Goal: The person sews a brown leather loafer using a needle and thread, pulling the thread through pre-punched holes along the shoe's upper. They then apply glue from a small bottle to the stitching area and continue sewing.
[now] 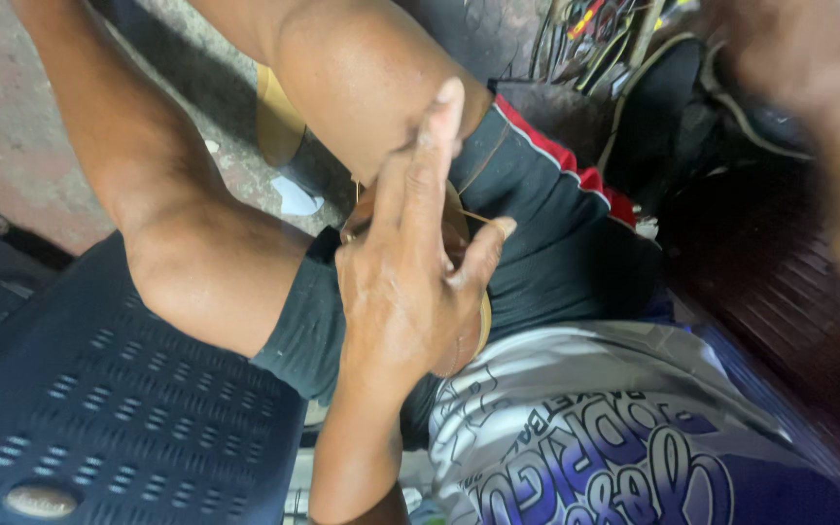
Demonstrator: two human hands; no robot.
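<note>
Pressing down on a tan, leather-like piece [459, 228] that lies on the person's lap, the left hand [410, 282] sits near the middle of the view, its index finger stretched toward 12 o'clock and the thumb hooked out toward 2 o'clock. The piece lies under the palm against the black shorts [546, 233], and only its curved rim shows at 1 and 4 o'clock of the hand; what it is exactly cannot be told. A thin pale thread [481, 220] runs from the rim to the thumb tip, drawn tight. The hand is half closed, clamping the piece flat rather than wrapping round it.

The right hand [780, 58] is a blur at 2 o'clock of the frame, raised well apart from the lap; whether it is open or closed cannot be told.

Judging by the thin edge and the way it follows the thigh, the piece looks light and bendable but firm enough to hold its curve, so it would flex rather than break. The surface seems smooth and may slide on the shorts, so a hold at the rim, thumb above and fingers beneath, seems surest. The thread looks fine and would cut into skin if pulled hard.

A dark blue plastic chair [119, 389] fills 8 o'clock, and loose cables [595, 29] lie at 1 o'clock.
</note>
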